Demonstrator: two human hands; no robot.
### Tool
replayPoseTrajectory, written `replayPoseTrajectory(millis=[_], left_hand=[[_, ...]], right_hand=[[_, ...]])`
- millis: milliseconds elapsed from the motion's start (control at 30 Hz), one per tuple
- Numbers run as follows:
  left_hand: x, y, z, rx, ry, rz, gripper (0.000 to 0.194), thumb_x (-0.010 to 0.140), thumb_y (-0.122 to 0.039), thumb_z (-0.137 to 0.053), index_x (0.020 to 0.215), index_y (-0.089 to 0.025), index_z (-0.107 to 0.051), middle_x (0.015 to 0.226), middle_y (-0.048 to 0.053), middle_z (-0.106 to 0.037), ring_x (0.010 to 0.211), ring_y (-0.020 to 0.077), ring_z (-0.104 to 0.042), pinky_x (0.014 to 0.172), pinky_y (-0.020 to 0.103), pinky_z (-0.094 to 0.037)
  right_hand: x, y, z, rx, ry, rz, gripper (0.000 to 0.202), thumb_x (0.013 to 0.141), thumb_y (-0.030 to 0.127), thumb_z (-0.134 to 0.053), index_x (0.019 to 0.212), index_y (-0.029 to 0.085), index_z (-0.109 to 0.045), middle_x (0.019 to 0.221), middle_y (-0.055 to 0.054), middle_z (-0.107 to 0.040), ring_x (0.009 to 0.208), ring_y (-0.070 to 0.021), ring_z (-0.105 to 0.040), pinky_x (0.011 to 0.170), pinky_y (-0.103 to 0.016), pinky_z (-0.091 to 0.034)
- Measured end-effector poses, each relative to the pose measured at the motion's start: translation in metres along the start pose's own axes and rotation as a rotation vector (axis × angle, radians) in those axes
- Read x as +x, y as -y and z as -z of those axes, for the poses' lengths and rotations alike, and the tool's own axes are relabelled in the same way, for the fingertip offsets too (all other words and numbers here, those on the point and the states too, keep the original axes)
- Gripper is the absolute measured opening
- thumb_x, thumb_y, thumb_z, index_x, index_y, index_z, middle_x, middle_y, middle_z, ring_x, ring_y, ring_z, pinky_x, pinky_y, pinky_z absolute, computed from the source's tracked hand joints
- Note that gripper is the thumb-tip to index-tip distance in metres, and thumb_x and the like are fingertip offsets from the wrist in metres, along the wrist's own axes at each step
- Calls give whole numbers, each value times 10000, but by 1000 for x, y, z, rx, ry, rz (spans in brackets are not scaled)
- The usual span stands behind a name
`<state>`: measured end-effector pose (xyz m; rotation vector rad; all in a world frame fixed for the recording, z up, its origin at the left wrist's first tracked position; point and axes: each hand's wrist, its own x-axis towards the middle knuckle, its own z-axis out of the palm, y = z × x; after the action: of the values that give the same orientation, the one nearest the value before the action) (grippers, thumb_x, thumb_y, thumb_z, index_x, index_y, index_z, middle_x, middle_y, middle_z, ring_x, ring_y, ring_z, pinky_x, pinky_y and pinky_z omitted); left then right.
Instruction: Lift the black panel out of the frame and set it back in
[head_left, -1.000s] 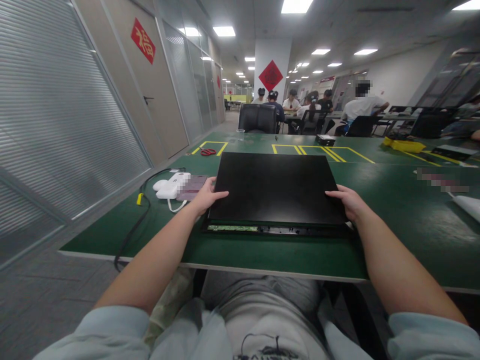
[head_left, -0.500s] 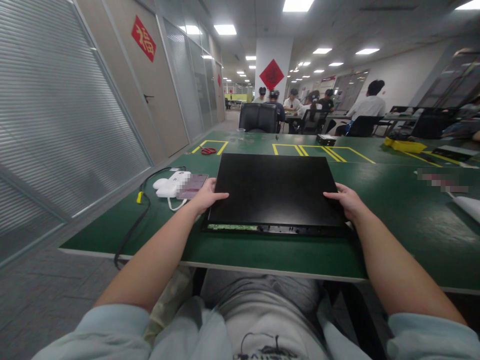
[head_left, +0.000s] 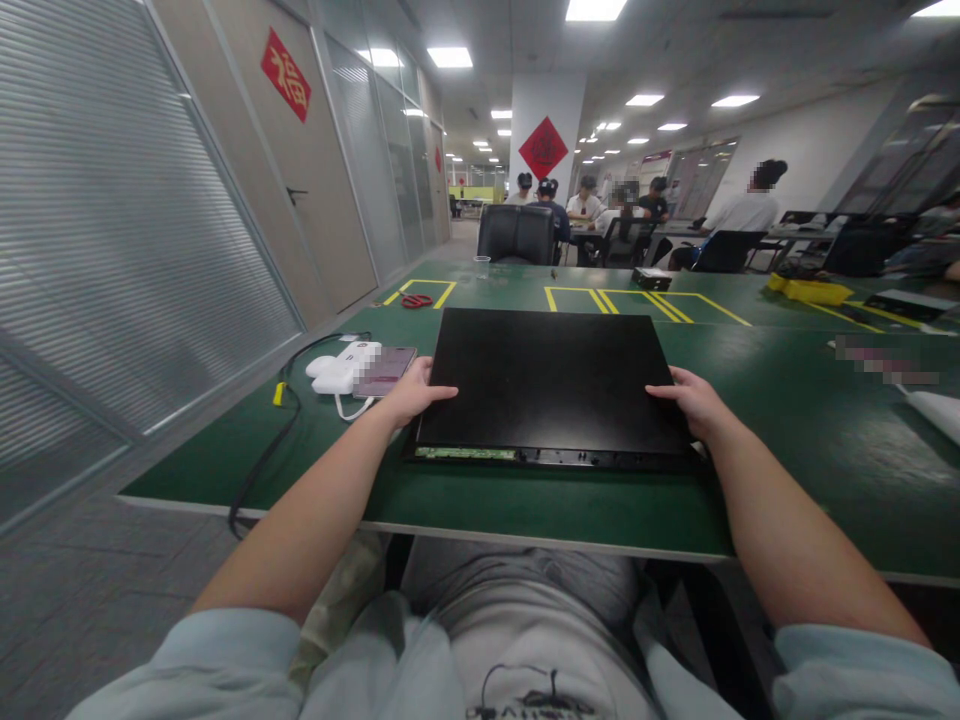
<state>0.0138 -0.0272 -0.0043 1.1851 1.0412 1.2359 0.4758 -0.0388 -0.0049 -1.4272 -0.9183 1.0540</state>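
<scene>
A black flat display panel [head_left: 551, 380] lies in front of me with its dark screen side up. Along its near edge a green circuit board strip [head_left: 465, 454] is exposed at the left, beside a black frame edge [head_left: 600, 459]. My left hand [head_left: 420, 391] grips the panel's left side, thumb on the face and the other fingers hidden at the edge and beneath. On the opposite side my right hand [head_left: 691, 398] holds the right edge in the same way, thumb pointing inward over the screen.
On the green table [head_left: 810, 430], a smartphone [head_left: 386, 372] and a white device [head_left: 346, 368] lie left of the panel, near a black cable [head_left: 274, 450]. Red scissors [head_left: 417, 300] and a clear cup [head_left: 481, 266] are farther back. A yellow tray [head_left: 810, 290] stands far right.
Both hands keep their hold, and the panel has barely shifted, its far edge perhaps very slightly lower. In the background, a seated person's head has moved right.
</scene>
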Motion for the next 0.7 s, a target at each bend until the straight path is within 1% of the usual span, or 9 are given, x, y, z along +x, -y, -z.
replayPoseTrajectory(millis=[167,400,467,600,700], left_hand=[[1,1,2,17,-1,7,686,506,-67,-942,1037,-214,-534,1100,68,-771,1204,337,-702,1090,575,-515],[0,1,1,22,12,2,687,505,-84,-942,1039,-210,-528,1152,88,-757,1251,347,-672,1093,579,-506],[0,1,2,43,13,-20,685,503,-101,-945,1035,-213,-528,1156,89,-751,1257,347,-664,1100,580,-494],[1,1,6,170,7,-70,669,497,-173,-964,1026,-212,-556,1109,83,-746,1212,351,-675,1099,584,-483],[1,-2,11,340,-23,-106,686,491,-255,-977,1060,-208,-597,1110,99,-736,1224,384,-655,1117,605,-449]], right_hand=[[3,-2,2,-15,15,-1,495,523,117,-851,977,255,-709,770,-11,-766,664,-246,-729,596,-370,-604],[0,0,0,-21,-20,-17,493,530,97,-841,980,251,-711,788,-27,-773,671,-242,-725,592,-356,-598],[0,-1,-1,-31,-29,-10,484,527,103,-847,969,246,-710,779,-27,-769,669,-241,-721,589,-354,-594],[3,-3,-1,-37,-47,87,466,502,96,-854,920,250,-716,832,-6,-776,730,-217,-724,646,-330,-601],[4,-6,0,-57,-38,159,452,498,116,-864,905,261,-730,876,0,-779,786,-216,-723,736,-347,-613]])
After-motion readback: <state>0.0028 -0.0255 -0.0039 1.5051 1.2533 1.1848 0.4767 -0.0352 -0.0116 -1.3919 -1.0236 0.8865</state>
